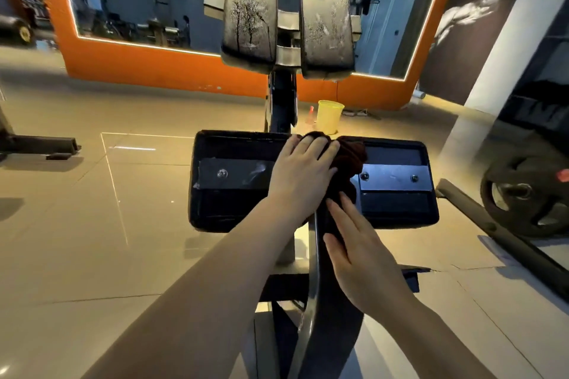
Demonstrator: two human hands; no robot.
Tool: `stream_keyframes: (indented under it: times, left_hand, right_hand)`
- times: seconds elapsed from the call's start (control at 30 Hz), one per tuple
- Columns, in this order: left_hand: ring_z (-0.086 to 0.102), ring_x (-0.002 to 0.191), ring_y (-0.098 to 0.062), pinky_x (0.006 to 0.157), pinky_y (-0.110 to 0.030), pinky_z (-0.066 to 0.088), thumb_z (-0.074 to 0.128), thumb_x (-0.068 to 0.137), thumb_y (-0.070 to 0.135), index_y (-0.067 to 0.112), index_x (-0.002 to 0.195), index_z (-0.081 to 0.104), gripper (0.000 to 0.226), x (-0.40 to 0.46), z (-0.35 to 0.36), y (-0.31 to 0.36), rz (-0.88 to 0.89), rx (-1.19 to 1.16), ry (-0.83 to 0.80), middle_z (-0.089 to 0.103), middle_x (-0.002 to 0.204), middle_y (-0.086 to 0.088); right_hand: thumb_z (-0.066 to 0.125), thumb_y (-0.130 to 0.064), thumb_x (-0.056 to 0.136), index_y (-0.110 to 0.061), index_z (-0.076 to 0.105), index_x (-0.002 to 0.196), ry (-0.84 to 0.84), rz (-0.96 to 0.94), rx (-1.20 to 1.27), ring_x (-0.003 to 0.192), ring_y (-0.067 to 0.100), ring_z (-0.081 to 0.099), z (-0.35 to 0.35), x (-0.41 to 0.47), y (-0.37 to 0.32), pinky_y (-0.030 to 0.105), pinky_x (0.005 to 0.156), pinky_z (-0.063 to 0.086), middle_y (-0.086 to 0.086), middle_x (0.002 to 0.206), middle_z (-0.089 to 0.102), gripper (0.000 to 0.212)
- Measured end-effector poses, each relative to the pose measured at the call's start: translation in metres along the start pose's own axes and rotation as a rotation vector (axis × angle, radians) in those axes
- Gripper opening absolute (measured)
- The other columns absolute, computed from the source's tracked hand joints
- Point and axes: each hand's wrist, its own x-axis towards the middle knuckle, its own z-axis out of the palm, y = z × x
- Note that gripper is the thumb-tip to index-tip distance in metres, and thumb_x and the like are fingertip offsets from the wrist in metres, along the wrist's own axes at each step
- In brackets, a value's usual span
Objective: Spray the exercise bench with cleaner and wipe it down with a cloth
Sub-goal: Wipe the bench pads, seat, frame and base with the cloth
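A dark brown cloth [351, 157] lies bunched over the middle of the bench's black footplate [234, 181] and hangs down along the frame post. My left hand [303, 169] presses flat on the cloth at the plate's far middle. My right hand [354, 249] lies against the cloth's lower end on the curved black frame post [326, 332], fingers together. Further up stand two black pads [249, 15] [326, 31], both streaked with white spray foam that runs down in drips. No spray bottle is in view.
A yellow bucket [330, 116] stands on the tiled floor behind the footplate, with a small orange item beside it. Weight plates [523, 194] lean at the right by a white pillar. An orange-framed mirror [154, 3] fills the far wall. Another machine's base [40, 144] sits at left.
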Motion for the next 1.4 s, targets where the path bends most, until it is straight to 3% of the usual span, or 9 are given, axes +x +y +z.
stream_keyframes:
  times: [0.33,0.5,0.6,0.83,0.97,1.03,1.13,1.27,1.4]
  left_hand:
    - [0.026,0.14,-0.023,0.118,-0.05,0.006,0.028,0.097,0.058,0.03,0.154,0.007,0.067,0.02,0.0,-0.025,0.128,-0.081,-0.153,0.029,0.152,0.0]
    - [0.016,0.142,-0.025,0.116,-0.044,0.01,0.026,0.101,0.049,0.032,0.154,0.009,0.058,0.008,0.005,-0.019,0.103,-0.179,-0.133,0.019,0.157,-0.002]
    - [0.02,0.14,-0.027,0.113,-0.044,0.016,0.026,0.102,0.046,0.031,0.154,0.011,0.056,0.01,0.002,-0.017,0.098,-0.159,-0.12,0.021,0.156,-0.004]
    - [0.041,0.129,-0.026,0.102,-0.045,0.025,0.036,0.102,0.037,0.027,0.147,0.036,0.046,0.019,0.003,-0.032,0.166,-0.294,-0.03,0.044,0.143,-0.003]
    - [0.06,0.105,-0.025,0.086,-0.043,0.036,0.036,0.091,0.038,0.022,0.124,0.063,0.046,0.0,0.005,-0.054,0.123,-0.43,0.103,0.063,0.119,-0.003]
    - [0.059,0.105,-0.022,0.086,-0.039,0.029,0.029,0.092,0.041,0.025,0.125,0.063,0.05,-0.014,-0.006,-0.067,0.117,-0.526,0.075,0.063,0.118,0.001]
    - [0.046,0.119,-0.013,0.096,-0.035,0.02,0.021,0.095,0.052,0.036,0.14,0.045,0.054,-0.035,-0.034,-0.082,0.08,-0.731,-0.1,0.05,0.131,0.01]
    - [0.047,0.114,0.001,0.104,-0.036,0.04,0.037,0.086,0.069,0.042,0.13,0.053,0.054,-0.061,-0.062,-0.115,0.066,-1.144,-0.288,0.044,0.118,0.025]
    - [0.045,0.115,0.01,0.098,-0.021,0.044,0.062,0.084,0.054,0.052,0.117,0.045,0.038,-0.067,-0.072,-0.164,0.212,-1.257,-0.327,0.044,0.123,0.025]
  right_hand:
    - [0.038,-0.03,0.105,-0.032,0.018,0.154,0.017,0.231,0.03,0.147,0.003,0.008,-0.009,0.008,-0.034,0.022,0.115,0.018,-0.017,0.161,0.007,0.053]
    - [0.04,-0.031,0.104,-0.035,0.012,0.154,-0.077,0.282,-0.083,0.148,0.004,0.004,-0.028,-0.005,-0.048,0.023,0.115,0.017,-0.019,0.161,-0.001,0.057]
    - [0.039,-0.031,0.104,-0.035,0.015,0.154,0.007,0.351,-0.118,0.148,0.004,0.01,-0.04,-0.018,-0.057,0.025,0.114,0.023,-0.018,0.161,0.005,0.055]
    - [0.043,-0.025,0.103,-0.031,0.021,0.152,0.173,0.503,0.106,0.142,0.009,0.03,-0.024,0.002,-0.083,0.025,0.108,0.03,-0.013,0.155,0.029,0.054]
    - [0.042,-0.023,0.104,-0.031,0.04,0.138,0.325,0.595,0.298,0.121,0.019,0.05,-0.024,0.057,-0.101,0.043,0.102,0.046,-0.005,0.127,0.05,0.036]
    - [0.043,-0.019,0.103,-0.031,0.048,0.121,0.379,0.6,0.378,0.112,0.019,0.056,-0.014,0.068,-0.112,0.039,0.092,0.051,-0.006,0.112,0.056,0.022]
    - [0.047,-0.015,0.102,-0.026,0.052,0.13,0.519,0.561,0.553,0.114,0.018,0.057,-0.001,0.064,-0.13,0.041,0.094,0.053,-0.003,0.116,0.061,0.03]
    - [0.049,-0.009,0.099,-0.027,0.058,0.125,0.47,0.31,0.256,0.107,0.0,0.056,-0.011,0.041,-0.152,0.011,0.084,0.048,-0.01,0.11,0.062,0.033]
    - [0.05,-0.01,0.097,-0.037,0.064,0.107,0.295,0.192,0.043,0.099,0.0,0.055,-0.022,0.013,-0.172,0.008,0.081,0.041,-0.019,0.094,0.059,0.032]
